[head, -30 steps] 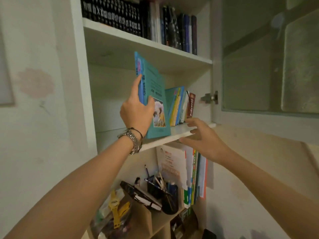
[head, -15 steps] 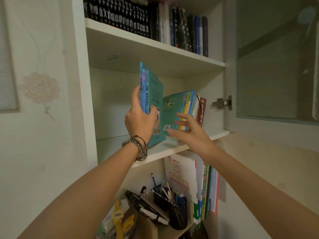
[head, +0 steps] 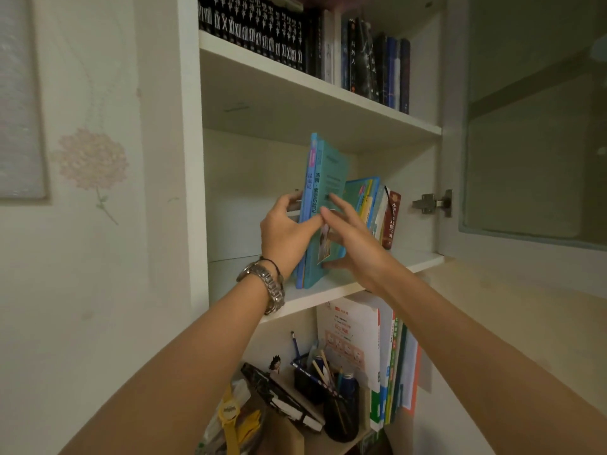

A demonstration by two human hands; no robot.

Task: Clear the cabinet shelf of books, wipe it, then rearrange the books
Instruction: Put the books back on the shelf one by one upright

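Both arms reach up and forward into the open cabinet. The left hand (head: 289, 231), with a metal watch (head: 266, 287) on its wrist, clamps two upright books (head: 323, 178), one blue and one teal, with its fingers curled behind them on the left and its thumb on the teal cover. The right hand (head: 351, 238) lies with straight, spread fingers against that same cover, so the two hands meet on the pair. These two books stand on the middle shelf (head: 423, 259), near its front edge, left of a small leaning group of books (head: 377, 205) whose count I cannot tell; a dark red spine (head: 392, 218) closes that group on the right. The upper shelf (head: 295, 77) carries a tight row of black volumes and dark spines. On the lower shelf, a black pen holder (head: 340, 412) contains several pens and pencils, beside upright workbooks (head: 377, 356). The glass door (head: 532, 142) hangs open at right.
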